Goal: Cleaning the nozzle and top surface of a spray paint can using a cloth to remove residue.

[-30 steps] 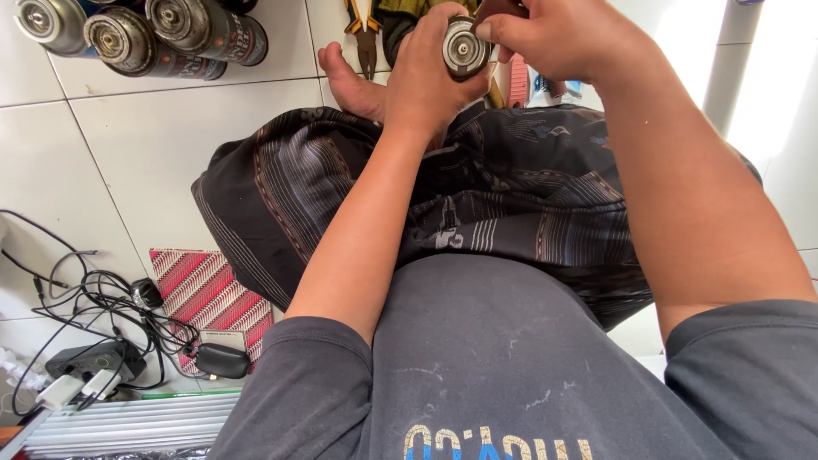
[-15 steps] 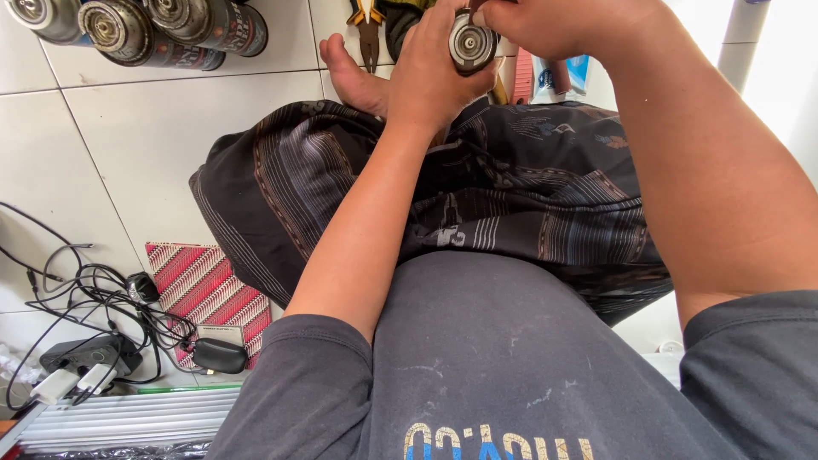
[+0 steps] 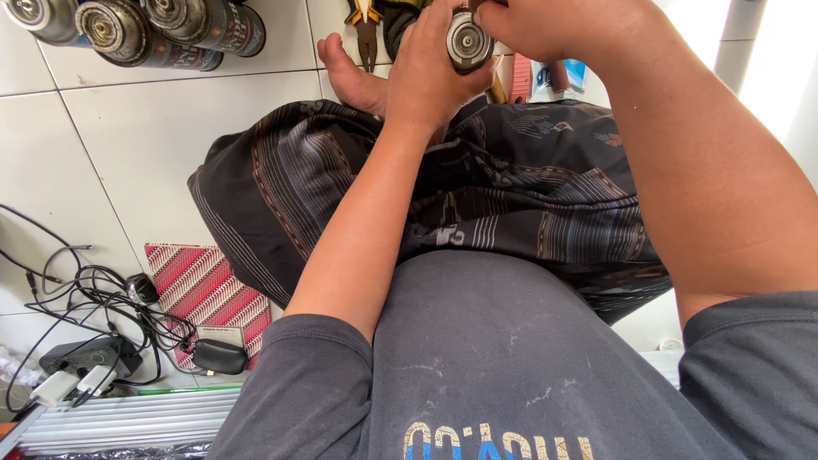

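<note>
Left hand clamped round the can, body hidden in the fist, valve end facing the camera; so the can's long axis runs roughly toward the camera, tilted slightly. Right hand closed at the can's top rim, fingertips on or just at the rim, contact point partly out of view at the top edge; both hands touch the can, left carries it, right is the free-working one. Can sits above the lap, over the dark striped cloth; bare foot just left of the can; pliers beyond the foot, on the floor. Count: one can in hand; three more cans lying on the floor well left of it, valve ends toward camera; one red striped mat and a cable tangle far left and nearer the camera.
</note>
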